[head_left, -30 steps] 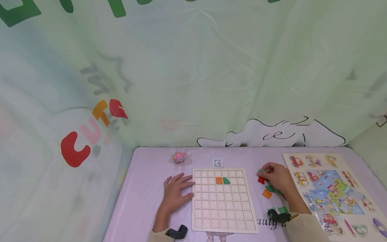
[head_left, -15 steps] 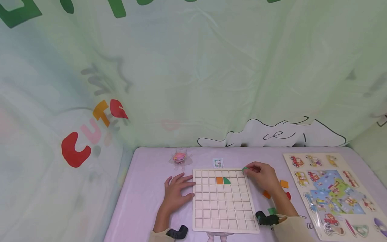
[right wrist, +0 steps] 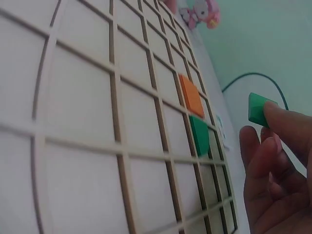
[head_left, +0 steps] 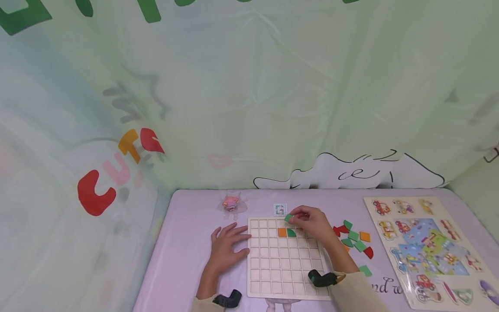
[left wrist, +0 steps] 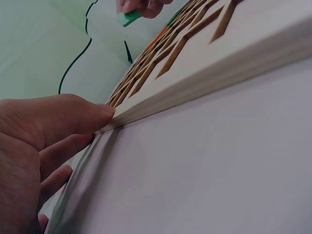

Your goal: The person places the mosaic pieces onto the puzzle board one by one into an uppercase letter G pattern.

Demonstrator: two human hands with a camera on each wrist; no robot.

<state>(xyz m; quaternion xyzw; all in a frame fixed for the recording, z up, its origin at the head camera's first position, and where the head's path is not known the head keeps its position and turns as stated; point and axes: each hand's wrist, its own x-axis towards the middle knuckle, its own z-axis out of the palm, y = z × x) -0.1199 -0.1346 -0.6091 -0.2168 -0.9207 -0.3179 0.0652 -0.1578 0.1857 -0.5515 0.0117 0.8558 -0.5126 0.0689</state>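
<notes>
A pale wooden grid board (head_left: 273, 263) lies on the table. In its second row an orange square tile (head_left: 282, 232) sits beside a green quarter-circle tile (head_left: 291, 233). My right hand (head_left: 316, 225) pinches a green tile (head_left: 288, 218) between thumb and fingers, above the board's far edge; in the right wrist view this green tile (right wrist: 260, 109) looks roughly square and is apart from the board. With fingers spread, my left hand (head_left: 227, 250) touches the board's left edge. The left wrist view has its thumb (left wrist: 73, 117) against the board's side.
Right of the board lie loose green, red and orange tiles (head_left: 360, 246). A small patterned card (head_left: 280, 209) is behind the board. A pink figure (head_left: 231, 203) appears at the back left. A vehicle picture puzzle (head_left: 425, 242) covers the table's right side.
My right hand has moved left from the loose tiles to above the board's far edge, carrying the green tile. More of the loose tiles now show. The left hand stays put.
</notes>
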